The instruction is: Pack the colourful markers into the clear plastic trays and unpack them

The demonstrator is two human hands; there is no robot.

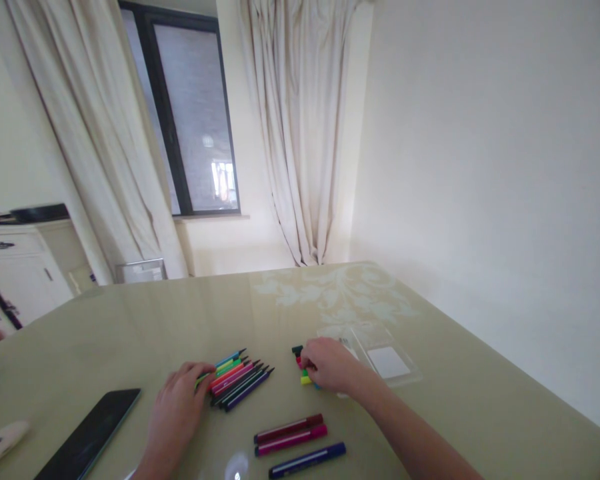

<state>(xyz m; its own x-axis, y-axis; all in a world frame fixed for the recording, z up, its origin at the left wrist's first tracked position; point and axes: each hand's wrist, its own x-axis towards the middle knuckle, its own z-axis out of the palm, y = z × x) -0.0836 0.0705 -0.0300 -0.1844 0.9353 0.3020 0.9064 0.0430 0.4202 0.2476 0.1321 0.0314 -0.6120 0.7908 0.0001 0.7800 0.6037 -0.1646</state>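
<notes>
Several uncapped felt-tip markers (243,385) lie side by side at the centre, dark tips pointing up and right. At their left end is my left hand (180,400), its thumb and fingers closed around the end of a green marker (201,379). My right hand (330,363) is bent over a small group of coloured marker caps (306,381), its fingers pinched together. Whatever sits between those fingertips is hidden. Three capped markers lie nearer to me: a dark red one (289,429), a magenta one (291,440) and a blue one (307,460).
A clear plastic case (400,370) with a white card lies open beyond my right hand. On the left of the glossy table (180,313) are a dark tablet (93,433) and a white oval object (3,443). A wall (505,233) borders the right side.
</notes>
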